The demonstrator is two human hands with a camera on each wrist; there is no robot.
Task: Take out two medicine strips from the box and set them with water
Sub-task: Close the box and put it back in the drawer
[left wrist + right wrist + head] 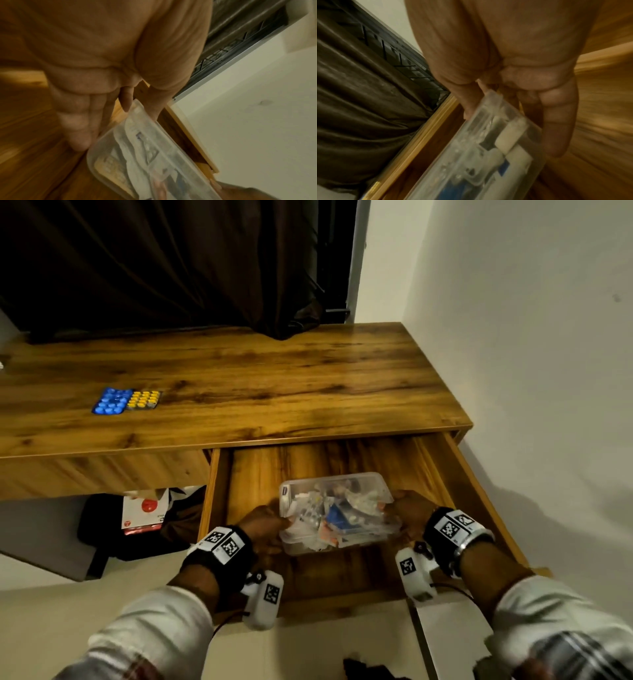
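Both hands — left hand (263,529), right hand (409,517) — clasp the box (337,513) in the drawer (260,470); strips (126,400) lie at ten o'clock — I judge water comes next.

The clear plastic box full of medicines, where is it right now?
In the head view the clear plastic box sits in the open drawer under the desk's right side, gripped between the left hand and right hand.
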